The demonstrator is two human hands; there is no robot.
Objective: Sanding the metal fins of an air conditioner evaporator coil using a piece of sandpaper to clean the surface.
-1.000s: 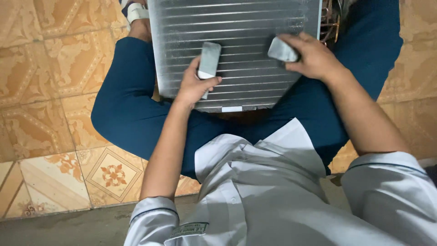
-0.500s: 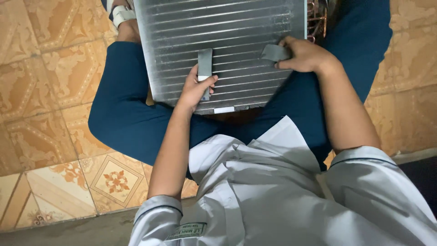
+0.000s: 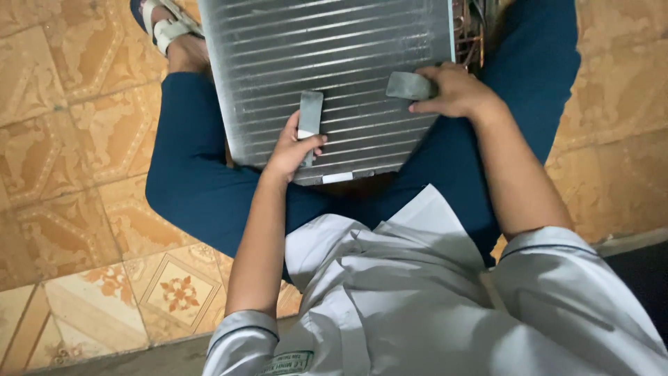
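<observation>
A large silver finned coil panel (image 3: 327, 69) lies across my lap on my dark blue trousers. My left hand (image 3: 292, 150) grips a flat grey comb-like tool (image 3: 309, 115) and presses it on the fins near the panel's lower edge. At the panel's right side, my right hand (image 3: 456, 90) holds a second flat grey tool (image 3: 409, 85) against the fins. Copper tubing (image 3: 472, 35) shows at the panel's right end.
Tan patterned floor tiles (image 3: 76, 139) surround me. My foot in a white sandal (image 3: 163, 31) rests at the upper left. My grey-white shirt (image 3: 417, 299) fills the bottom of the view. A dark strip (image 3: 640, 271) lies at the lower right.
My left hand has turned its grey tool from slanted to upright on the fins. My right hand stays at the panel's right edge. The view has shifted slightly.
</observation>
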